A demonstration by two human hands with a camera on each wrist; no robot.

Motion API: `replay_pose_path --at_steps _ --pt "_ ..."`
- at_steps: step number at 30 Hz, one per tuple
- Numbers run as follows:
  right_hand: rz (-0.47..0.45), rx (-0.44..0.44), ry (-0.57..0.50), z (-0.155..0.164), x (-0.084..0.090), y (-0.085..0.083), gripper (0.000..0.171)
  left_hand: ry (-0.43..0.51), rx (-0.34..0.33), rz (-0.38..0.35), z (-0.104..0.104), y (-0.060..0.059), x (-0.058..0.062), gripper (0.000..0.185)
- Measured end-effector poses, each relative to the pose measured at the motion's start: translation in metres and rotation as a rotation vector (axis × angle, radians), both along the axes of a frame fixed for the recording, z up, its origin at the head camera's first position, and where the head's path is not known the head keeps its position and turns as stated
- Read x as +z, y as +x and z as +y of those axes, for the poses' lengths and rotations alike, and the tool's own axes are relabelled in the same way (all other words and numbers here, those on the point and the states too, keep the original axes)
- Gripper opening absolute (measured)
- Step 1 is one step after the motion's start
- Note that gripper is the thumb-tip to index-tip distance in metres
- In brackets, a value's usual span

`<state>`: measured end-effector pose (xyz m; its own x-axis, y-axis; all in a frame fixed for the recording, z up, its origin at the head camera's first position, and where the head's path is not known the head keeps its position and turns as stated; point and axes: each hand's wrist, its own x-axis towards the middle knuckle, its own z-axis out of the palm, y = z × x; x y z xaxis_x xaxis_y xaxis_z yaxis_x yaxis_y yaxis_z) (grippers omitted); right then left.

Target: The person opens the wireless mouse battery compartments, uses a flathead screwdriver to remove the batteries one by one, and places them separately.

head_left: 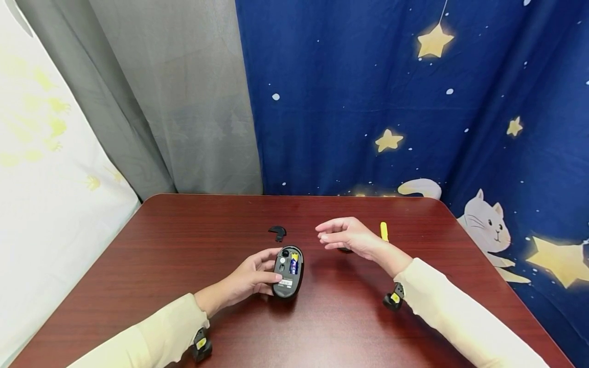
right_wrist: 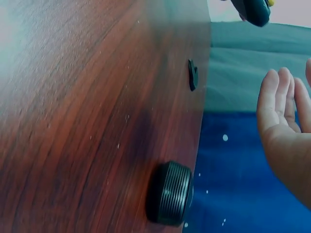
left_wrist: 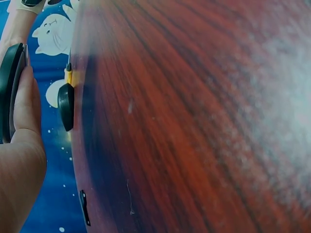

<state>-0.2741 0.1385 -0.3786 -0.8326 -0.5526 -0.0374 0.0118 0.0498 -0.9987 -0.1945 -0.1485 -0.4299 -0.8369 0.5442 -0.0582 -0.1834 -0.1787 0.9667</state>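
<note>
A black computer mouse (head_left: 289, 272) lies belly-up on the dark red table (head_left: 184, 266), its battery bay uncovered with a blue and yellow battery (head_left: 294, 265) inside. My left hand (head_left: 264, 270) grips the mouse from its left side; in the left wrist view the thumb (left_wrist: 26, 104) lies against the mouse's edge (left_wrist: 10, 92). My right hand (head_left: 332, 234) hovers with relaxed fingers and holds nothing, just above a small black ribbed round cap (right_wrist: 170, 193). The black battery cover (head_left: 277, 232) lies loose on the table behind the mouse.
A yellow stick-like object (head_left: 384, 231) lies behind my right hand. Grey and blue star-patterned curtains (head_left: 368, 102) hang close behind the table's far edge. Bare tabletop stretches to the left and toward me.
</note>
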Motion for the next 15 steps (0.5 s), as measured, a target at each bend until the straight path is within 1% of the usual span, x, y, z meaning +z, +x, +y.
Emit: replay_pose_path --at_steps 4,9,15 --pt "0.041 0.076 0.001 -0.009 -0.001 0.001 0.038 -0.003 -0.003 -0.005 0.000 0.000 0.000 0.073" --pt "0.087 0.161 0.020 -0.017 -0.003 0.001 0.039 0.002 -0.006 -0.004 0.000 0.000 0.000 0.072" --pt "0.157 0.207 0.073 -0.025 -0.003 0.002 0.037 -0.004 -0.023 -0.010 0.000 0.000 -0.002 0.072"
